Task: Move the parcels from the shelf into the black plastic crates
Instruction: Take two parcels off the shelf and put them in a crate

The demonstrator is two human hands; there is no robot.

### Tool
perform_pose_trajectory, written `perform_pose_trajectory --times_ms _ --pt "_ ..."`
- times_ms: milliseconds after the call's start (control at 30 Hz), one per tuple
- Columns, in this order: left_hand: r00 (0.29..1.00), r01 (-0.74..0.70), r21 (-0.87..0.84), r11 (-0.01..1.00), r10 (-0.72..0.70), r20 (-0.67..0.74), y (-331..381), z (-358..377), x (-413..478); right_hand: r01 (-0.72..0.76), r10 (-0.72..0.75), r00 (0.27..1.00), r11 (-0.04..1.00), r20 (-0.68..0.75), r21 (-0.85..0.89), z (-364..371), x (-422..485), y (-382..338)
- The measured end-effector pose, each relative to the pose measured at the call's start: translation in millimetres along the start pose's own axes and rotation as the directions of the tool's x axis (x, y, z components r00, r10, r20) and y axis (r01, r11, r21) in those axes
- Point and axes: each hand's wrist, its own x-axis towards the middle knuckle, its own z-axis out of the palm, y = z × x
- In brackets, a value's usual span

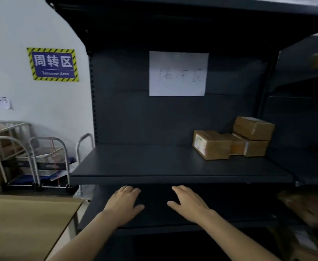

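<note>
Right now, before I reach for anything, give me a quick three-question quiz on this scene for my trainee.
1. The parcels sit at which part of the shelf? A) left end B) middle C) right end
2. True or false: the left hand or the right hand is holding one of them.
3. Fill in: the white paper is stuck on the shelf's ____ panel.

Key: 1 C; 2 false, both hands are open and hold nothing, below the shelf's front edge; 3 back.
</note>
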Motion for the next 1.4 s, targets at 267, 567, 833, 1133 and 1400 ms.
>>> perform_pose_trajectory --times_ms 267,567,833,1133,1400 --pt "0.995 -0.091 -0.041 0.995 0.092 0.027 115 13 23 -0.114 0.114 0.993 0.993 -0.036 -0.001 -32 -60 99" --pt "0.984 -0.162 -0.033 0.986 0.164 0.076 192 22 48 -0.242 0.242 0.967 0.97 -0.077 0.007 -51 -98 171" --pt "0.976 -0.199 -0.047 0.979 0.202 0.082 220 32 84 -0.292 0.292 0.95 0.956 -0.107 0.01 -62 -94 205" --pt "0.979 -0.201 -0.118 0.972 0.203 0.006 216 36 162 -0.293 0.291 0.948 0.956 -0.128 0.001 -78 -31 237" --pt "0.99 -0.142 -0.169 0.975 0.141 -0.023 195 32 239 -0.291 0.297 0.938 0.955 -0.177 0.06 -92 45 260"
